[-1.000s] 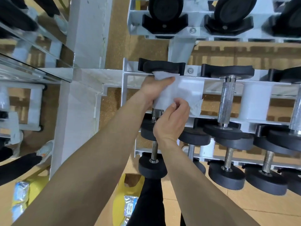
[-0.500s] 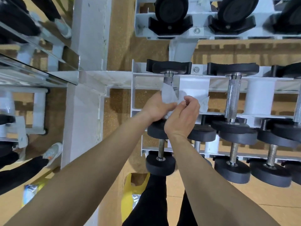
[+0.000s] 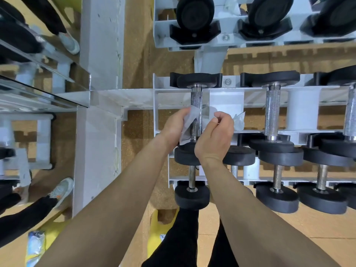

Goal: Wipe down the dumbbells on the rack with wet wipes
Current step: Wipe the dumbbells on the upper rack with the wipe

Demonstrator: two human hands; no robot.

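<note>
Head view: the leftmost dumbbell (image 3: pixel 196 99) lies on the middle tier of the white rack (image 3: pixel 226 101). The wet wipe (image 3: pixel 189 122) passes behind the lower part of its knurled handle. The left hand (image 3: pixel 176 129) grips one end, fingers curled. The right hand (image 3: pixel 215 139) pinches the other end, just beside the handle.

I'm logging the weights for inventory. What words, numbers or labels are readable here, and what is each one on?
No text here can be read.
Dumbbell end plates: no numbers or marks show.
Wet wipe: no print shows.
Blue and white packet at bottom left: its print is too blurred to read.
</note>
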